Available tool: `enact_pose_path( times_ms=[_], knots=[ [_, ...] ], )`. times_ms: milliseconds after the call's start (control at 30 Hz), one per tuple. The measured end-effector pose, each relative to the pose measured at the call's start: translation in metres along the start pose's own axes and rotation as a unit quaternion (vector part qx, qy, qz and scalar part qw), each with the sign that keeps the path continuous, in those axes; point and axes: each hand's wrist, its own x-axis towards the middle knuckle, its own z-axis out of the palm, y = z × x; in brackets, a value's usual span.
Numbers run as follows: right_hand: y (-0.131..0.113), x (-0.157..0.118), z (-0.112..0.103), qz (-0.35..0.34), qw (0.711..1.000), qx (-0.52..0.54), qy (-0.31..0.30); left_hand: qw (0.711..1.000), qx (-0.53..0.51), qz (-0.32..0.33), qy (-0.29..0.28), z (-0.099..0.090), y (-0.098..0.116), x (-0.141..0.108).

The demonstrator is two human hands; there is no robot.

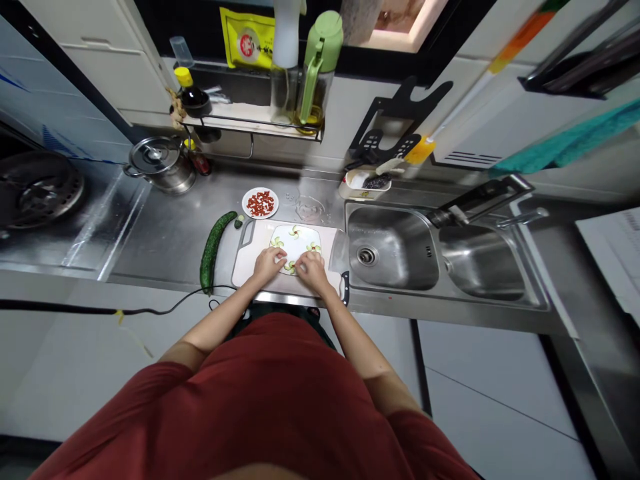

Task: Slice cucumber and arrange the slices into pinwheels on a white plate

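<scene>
My left hand [269, 264] and my right hand [311, 272] rest side by side on the near edge of a white square plate [295, 241], fingers bunched and hiding what lies beneath them. Pale cucumber slices [295, 232] form a pinwheel pattern around the plate. The plate sits on a white cutting board [248, 259]. Along the board's right edge lies a kitchen knife with a black handle [345, 288]. A whole dark green cucumber [213, 251] lies left of the board, and a small cut piece of cucumber [239, 223] lies by the board's far corner. A small round plate of red goji berries [260, 203] stands beyond.
A double stainless steel sink [393, 248] lies to the right. A steel pot [163, 163] and a gas burner [35, 190] are to the left. Bottles stand on a wire shelf [253, 127] at the back. A black cable [125, 311] runs along the counter's front.
</scene>
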Motion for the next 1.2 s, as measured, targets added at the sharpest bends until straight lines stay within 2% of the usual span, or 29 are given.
enact_pose_path(
  times_ms=[233,933,1200],
  knots=[
    [0.000,0.001,0.009,-0.005,1.000,-0.021,-0.005,0.997,0.061,0.009,-0.054,0.009,-0.002,-0.001],
    [-0.001,0.004,0.015,-0.011,0.998,-0.058,-0.004,0.989,0.124,-0.021,-0.077,0.018,0.007,0.000],
    [-0.002,0.006,0.010,0.006,0.999,-0.047,-0.010,0.988,0.127,-0.027,-0.080,0.017,0.008,0.001]
  ],
)
